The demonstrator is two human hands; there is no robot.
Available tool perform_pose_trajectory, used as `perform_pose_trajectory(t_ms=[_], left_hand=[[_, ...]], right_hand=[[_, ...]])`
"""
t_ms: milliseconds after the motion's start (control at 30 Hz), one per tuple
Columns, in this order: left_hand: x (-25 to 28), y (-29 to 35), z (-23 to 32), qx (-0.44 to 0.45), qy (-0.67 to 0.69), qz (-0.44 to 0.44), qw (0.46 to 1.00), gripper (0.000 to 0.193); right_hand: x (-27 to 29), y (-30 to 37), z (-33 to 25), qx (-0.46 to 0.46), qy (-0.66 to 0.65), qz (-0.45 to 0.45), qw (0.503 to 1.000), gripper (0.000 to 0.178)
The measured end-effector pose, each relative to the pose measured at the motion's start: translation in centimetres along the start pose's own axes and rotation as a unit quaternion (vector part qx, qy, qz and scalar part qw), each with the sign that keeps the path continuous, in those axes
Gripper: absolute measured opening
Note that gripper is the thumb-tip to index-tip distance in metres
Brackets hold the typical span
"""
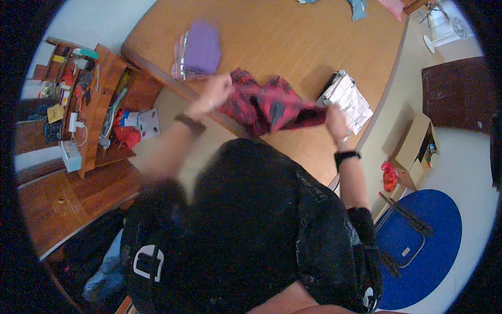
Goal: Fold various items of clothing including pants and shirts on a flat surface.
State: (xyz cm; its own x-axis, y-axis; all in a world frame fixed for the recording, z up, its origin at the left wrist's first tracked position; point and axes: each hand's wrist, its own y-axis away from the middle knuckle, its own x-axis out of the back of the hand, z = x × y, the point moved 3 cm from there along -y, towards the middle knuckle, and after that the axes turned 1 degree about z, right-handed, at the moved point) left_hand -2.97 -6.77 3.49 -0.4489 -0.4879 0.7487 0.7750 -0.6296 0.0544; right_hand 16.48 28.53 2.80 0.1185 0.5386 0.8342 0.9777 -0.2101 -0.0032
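Note:
A red and black plaid garment (269, 104) is stretched between my two hands over the near part of a wide wooden surface (293, 42). My left hand (218, 89), blurred, is closed on its left end. At the other end, my right hand (336, 123) grips a dark, bunched corner. The cloth is crumpled in the middle, and I cannot tell which part of it is which. Close to my right hand lies a folded white checked cloth (349, 99) with something dark beneath it. Beyond my left hand rests a stack of folded cloths with a purple one (203, 47) outermost.
Left of me stands a wooden shelf unit (104, 104) crowded with small items. On the right are an open cardboard box (413, 141), a red bag (389, 177) and a round blue folding table (434, 235). A white fan (452, 31) stands at the far right.

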Motion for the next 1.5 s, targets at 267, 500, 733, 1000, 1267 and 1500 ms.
perform_pose_trajectory(t_ms=[267, 500, 733, 1000, 1267, 1500], left_hand=[[28.5, -11.8, 21.2, -0.173, -0.052, 0.359, 0.916, 0.004], [36.8, 1.0, 29.8, -0.335, -0.219, 0.640, 0.656, 0.006], [18.8, -5.5, 13.3, -0.146, -0.128, 0.257, 0.947, 0.006], [25.5, -3.5, 22.6, -0.156, -0.076, 0.408, 0.897, 0.007], [19.0, -4.1, 12.2, -0.102, -0.160, 0.290, 0.938, 0.012], [17.6, -1.5, 14.6, -0.138, -0.283, 0.449, 0.836, 0.013]], right_hand=[[29.8, -17.0, -15.5, 0.281, 0.120, 0.403, 0.863, 0.013], [40.1, -3.9, -26.0, 0.341, -0.028, 0.601, 0.722, 0.014], [15.0, -10.4, -9.7, 0.168, 0.028, 0.224, 0.959, 0.014], [27.4, -9.2, -18.0, 0.178, 0.005, 0.431, 0.885, 0.011], [20.0, -8.6, -13.0, 0.085, -0.017, 0.226, 0.970, 0.007], [19.0, -5.8, -15.8, 0.107, -0.095, 0.204, 0.968, 0.010]])
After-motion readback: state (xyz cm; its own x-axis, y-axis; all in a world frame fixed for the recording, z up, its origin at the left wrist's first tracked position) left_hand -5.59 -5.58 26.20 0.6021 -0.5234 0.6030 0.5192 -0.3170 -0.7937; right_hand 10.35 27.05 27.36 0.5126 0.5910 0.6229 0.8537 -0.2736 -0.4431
